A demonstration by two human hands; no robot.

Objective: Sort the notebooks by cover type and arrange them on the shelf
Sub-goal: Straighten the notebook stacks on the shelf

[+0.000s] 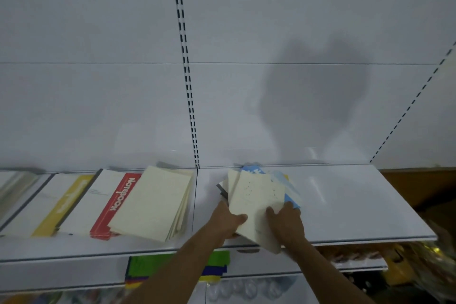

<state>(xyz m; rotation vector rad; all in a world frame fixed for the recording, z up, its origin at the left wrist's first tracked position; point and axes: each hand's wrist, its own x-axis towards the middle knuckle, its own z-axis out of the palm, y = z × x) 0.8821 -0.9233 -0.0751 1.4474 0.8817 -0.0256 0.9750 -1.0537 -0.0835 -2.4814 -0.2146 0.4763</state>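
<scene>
On the white shelf (345,205), far left, a yellow-stripe notebook (66,205), then a red notebook (116,205) w/ a cream stack (153,202) partly over it, just left of the shelf seam. Right of the seam a mixed pile: cream notebook (256,205) on top, blue ones (291,198) under it. Left hand (227,219) grips the top cream one's near-left edge, thumb on the cover; right hand (286,222) rests on its near-right side, fingers curled, grip unclear.

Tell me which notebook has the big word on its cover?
The red-covered notebook, lying on the white shelf between the yellow-striped white notebook and the plain cream stack. It alone shows "Notebook" in large white letters.
</scene>
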